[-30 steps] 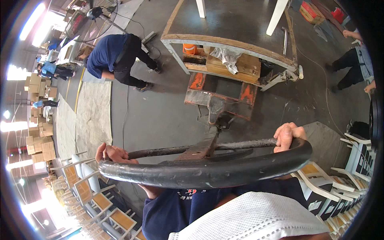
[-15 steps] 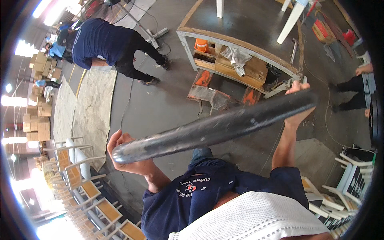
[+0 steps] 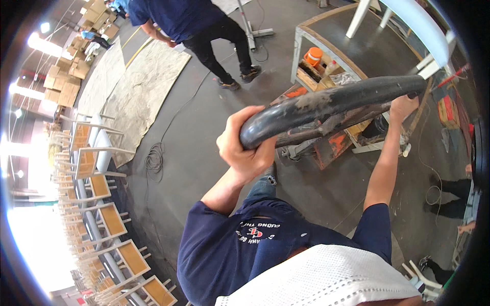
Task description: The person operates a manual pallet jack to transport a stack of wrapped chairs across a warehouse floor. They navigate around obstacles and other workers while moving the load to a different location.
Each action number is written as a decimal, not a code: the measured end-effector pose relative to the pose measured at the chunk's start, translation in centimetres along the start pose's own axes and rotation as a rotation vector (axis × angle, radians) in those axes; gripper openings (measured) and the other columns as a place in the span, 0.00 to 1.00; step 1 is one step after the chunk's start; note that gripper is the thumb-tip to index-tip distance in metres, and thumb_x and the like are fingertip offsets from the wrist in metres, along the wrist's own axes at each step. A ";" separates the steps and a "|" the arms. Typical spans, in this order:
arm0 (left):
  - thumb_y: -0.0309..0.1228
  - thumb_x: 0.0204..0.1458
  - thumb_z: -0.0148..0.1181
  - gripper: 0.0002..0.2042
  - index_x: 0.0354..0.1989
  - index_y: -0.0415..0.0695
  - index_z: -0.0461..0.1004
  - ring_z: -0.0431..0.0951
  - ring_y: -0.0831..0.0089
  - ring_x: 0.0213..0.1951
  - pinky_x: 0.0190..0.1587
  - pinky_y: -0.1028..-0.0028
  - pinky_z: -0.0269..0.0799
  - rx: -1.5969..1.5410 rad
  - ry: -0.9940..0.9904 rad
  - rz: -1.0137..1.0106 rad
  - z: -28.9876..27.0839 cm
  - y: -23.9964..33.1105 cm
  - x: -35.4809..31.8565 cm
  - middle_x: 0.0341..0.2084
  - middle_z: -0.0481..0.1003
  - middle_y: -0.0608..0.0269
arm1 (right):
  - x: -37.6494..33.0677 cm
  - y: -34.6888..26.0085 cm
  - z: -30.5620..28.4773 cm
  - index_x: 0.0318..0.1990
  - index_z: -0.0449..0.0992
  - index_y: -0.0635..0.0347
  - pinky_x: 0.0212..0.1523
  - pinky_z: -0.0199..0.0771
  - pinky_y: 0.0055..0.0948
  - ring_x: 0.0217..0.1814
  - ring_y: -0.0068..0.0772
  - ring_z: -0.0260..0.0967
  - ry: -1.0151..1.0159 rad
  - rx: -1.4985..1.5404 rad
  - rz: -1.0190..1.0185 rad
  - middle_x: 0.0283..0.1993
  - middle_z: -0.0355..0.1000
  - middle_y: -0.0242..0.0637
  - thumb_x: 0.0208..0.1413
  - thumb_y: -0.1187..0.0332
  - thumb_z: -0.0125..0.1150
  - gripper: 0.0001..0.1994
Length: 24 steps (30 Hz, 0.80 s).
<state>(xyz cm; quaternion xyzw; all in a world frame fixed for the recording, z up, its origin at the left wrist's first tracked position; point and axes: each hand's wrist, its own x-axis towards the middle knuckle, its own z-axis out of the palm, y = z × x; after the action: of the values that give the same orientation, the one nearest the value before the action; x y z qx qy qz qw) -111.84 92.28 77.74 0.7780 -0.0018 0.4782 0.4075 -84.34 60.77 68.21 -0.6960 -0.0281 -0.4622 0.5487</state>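
Observation:
A long, black, slightly curved piece with a thick rounded edge (image 3: 342, 101) is held up in front of me, with a dusty brown smear on its surface. A thinner dark bar runs along below it. I cannot make out exactly what it is. My left hand (image 3: 247, 145) wraps round its left end, thumb below and fingers above. At the far right end my right hand (image 3: 405, 108) is closed on it, partly hidden behind the black edge. The piece tilts, its right end higher in view.
Beyond the piece stands a metal-framed workbench (image 3: 298, 46) with an orange container (image 3: 313, 55) on its shelf and a light-blue chair (image 3: 421, 25) on top. A person (image 3: 204, 30) stands at the upper left. Rows of chairs (image 3: 112, 224) line the left; a cable (image 3: 154, 160) lies coiled on the floor.
The black piece has risen and swung right, showing the bar beneath. My left hand has moved right and up with it. The person at the upper left has straightened somewhat.

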 end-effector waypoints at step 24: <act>0.23 0.36 0.64 0.16 0.38 0.40 0.71 0.76 0.78 0.25 0.30 0.79 0.70 -0.144 0.119 -0.088 -3.6 -15.4 5.1 0.23 0.75 0.61 | -10.1 -5.7 6.5 0.36 0.68 0.62 0.22 0.57 0.18 0.24 0.17 0.57 -0.049 0.253 0.274 0.29 0.65 0.31 0.54 0.72 0.58 0.06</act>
<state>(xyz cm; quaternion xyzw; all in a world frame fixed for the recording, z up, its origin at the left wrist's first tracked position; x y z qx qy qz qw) -105.70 106.85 72.56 0.7161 0.0224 0.5039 0.4825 -89.25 72.90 65.82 -0.6299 -0.0044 -0.3588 0.6888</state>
